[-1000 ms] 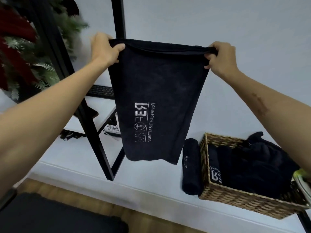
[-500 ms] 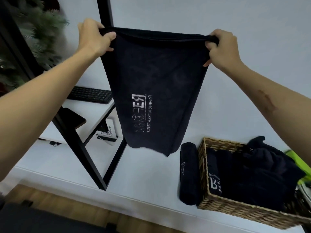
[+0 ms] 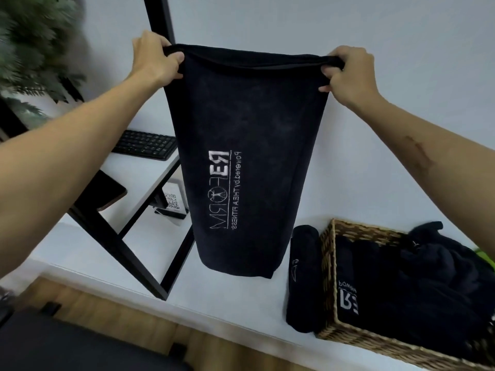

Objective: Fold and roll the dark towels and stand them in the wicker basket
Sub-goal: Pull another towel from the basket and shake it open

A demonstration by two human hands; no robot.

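Note:
A dark towel (image 3: 246, 135) with a pale printed logo hangs doubled over in the air above a white table (image 3: 230, 301). My left hand (image 3: 155, 58) grips its top left corner and my right hand (image 3: 348, 72) pinches its top right corner. Its lower edge hangs just above the table. At the lower right stands a wicker basket (image 3: 328, 266) holding a rolled towel (image 3: 347, 285) and loose dark towels (image 3: 434, 274). Another rolled towel (image 3: 304, 274) lies on the table against the basket's left wall.
A black metal frame (image 3: 126, 253) slants up from the table at the left. Behind it are a black keyboard (image 3: 144, 144), a dark tablet (image 3: 107, 191) and a small QR-code card (image 3: 174, 202). Green foliage (image 3: 34, 46) fills the top left. Wooden floor (image 3: 107, 309) lies below the table edge.
The view has tilted and shifted, so the basket sits lower right. Both hands still hold the towel stretched at its top corners, slightly lower in the view.

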